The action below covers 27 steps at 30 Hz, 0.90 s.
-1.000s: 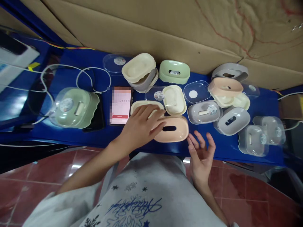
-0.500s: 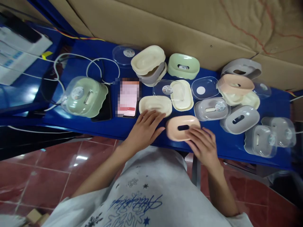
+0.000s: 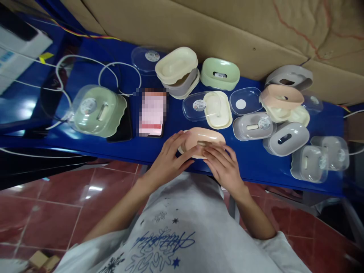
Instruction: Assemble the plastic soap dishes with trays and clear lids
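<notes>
A peach oval soap-dish part point(image 3: 203, 138) with a slot in its top sits at the front edge of the blue table point(image 3: 256, 163). A sliver of cream rim shows under its left end. My left hand point(image 3: 170, 155) grips its left side with bent fingers. My right hand point(image 3: 224, 165) holds its front right side, with the fingers curled over the top near the slot. Both hands touch only this piece.
A phone point(image 3: 152, 112) lies left of the dish, beside a green soap box with a clear lid point(image 3: 95, 112) and white cables point(image 3: 113, 72). Behind and to the right lie a cream tray point(image 3: 217, 110), clear lids point(image 3: 244, 100), grey boxes point(image 3: 286, 138) and stacked dishes point(image 3: 176, 68). Cardboard point(image 3: 227, 30) walls the back.
The peach part has moved left onto the cream tray that lay in front of my left hand. My right hand came up from below the table edge, and both hands now hold the part.
</notes>
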Motion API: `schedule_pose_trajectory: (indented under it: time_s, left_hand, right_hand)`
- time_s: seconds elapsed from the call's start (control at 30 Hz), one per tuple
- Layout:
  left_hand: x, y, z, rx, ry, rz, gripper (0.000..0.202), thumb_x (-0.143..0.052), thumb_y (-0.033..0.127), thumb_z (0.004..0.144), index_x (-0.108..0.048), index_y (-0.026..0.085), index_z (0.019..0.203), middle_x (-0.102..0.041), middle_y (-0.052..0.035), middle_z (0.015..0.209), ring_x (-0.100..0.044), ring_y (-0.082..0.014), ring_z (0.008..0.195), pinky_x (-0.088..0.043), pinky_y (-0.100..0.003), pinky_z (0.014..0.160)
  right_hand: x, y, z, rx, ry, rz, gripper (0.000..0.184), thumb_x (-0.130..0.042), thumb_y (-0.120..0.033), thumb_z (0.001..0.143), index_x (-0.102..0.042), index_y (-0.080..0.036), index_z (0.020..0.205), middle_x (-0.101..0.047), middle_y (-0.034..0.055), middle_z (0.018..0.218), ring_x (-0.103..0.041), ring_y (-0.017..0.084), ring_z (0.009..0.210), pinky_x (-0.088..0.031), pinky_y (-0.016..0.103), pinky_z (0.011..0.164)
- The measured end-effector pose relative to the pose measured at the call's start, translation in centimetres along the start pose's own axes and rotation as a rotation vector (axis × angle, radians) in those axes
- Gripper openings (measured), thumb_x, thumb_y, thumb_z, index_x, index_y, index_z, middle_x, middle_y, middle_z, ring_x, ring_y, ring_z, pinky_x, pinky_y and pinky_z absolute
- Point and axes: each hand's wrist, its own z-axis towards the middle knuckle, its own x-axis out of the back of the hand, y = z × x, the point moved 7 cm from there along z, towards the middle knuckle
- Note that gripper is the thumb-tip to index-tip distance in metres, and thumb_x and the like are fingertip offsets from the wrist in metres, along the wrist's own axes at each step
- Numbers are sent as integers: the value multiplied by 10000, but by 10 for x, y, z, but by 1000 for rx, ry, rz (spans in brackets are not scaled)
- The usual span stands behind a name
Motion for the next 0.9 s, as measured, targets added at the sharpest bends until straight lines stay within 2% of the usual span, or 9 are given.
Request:
schedule_pose_trajectory:
  time_s: [0.1,0.23,0.37,0.5,0.6,0.67,0.77,0.83,0.9]
  left_hand:
    - [2,-5,4,-20,-78,43,502,-731,238,1028,-565,194,1500,-529,-183,1638,-433,-372,1592,-486,-568,1257]
    - [7,-6,-1,-25,-88,109,419,-714,254,1046,-621,187,1448,-633,-141,1563,-517,-333,1542,-503,-522,1251]
    - [9,-4,-7,-30,-56,131,375,-716,245,1045,-661,188,1411,-669,-118,1531,-556,-306,1515,-496,-500,1258]
    - [8,1,-10,-65,-33,70,358,-687,200,1052,-667,159,1407,-677,-131,1520,-587,-289,1492,-499,-493,1257]
    - [5,2,-11,-67,-63,53,361,-643,182,1064,-656,146,1423,-661,-143,1539,-586,-302,1495,-544,-493,1213]
    - [4,1,-12,-48,-82,33,364,-618,184,1072,-647,144,1432,-649,-148,1551,-580,-305,1501,-552,-502,1203]
    - [5,1,-14,-23,-75,-5,360,-616,190,1070,-646,143,1426,-644,-153,1554,-565,-309,1514,-544,-514,1213]
    - [6,1,-14,-17,-65,-12,350,-623,192,1069,-647,147,1415,-648,-151,1549,-574,-310,1506,-548,-512,1211]
    - [7,2,-14,-18,-58,-7,335,-627,195,1071,-644,159,1404,-667,-142,1525,-597,-309,1481,-560,-509,1196]
  right_hand:
    - [-8,-4,7,62,-89,20,362,-608,-133,1091,-650,-222,1439,-747,47,1433,-654,212,1408,-417,478,1301]
    - [-11,-4,8,146,-167,-20,428,-590,-100,1086,-630,-231,1492,-727,32,1466,-640,214,1427,-411,488,1326]
    - [-13,-5,7,246,-212,-105,454,-617,-87,1065,-632,-200,1505,-719,60,1476,-624,237,1444,-448,480,1302]
    - [-15,-5,7,286,-213,-121,449,-631,-67,1045,-666,-193,1474,-735,84,1448,-662,244,1397,-481,465,1275]
    - [-12,-5,13,294,-256,-85,433,-662,-135,1050,-670,-203,1478,-743,92,1435,-676,246,1374,-527,456,1227]
    - [-4,0,25,273,-272,-39,436,-661,-220,1070,-653,-240,1505,-745,76,1432,-678,243,1369,-547,458,1198]
    - [12,22,61,196,-214,-32,484,-617,-263,1095,-586,-305,1576,-696,64,1510,-630,261,1435,-496,499,1236]
    - [14,46,91,149,-191,-85,579,-653,-295,1077,-505,-326,1636,-558,78,1658,-509,318,1551,-415,575,1287]
    - [2,71,119,131,-244,-130,750,-756,-346,1016,-418,-331,1685,-356,96,1783,-330,387,1650,-317,664,1318]
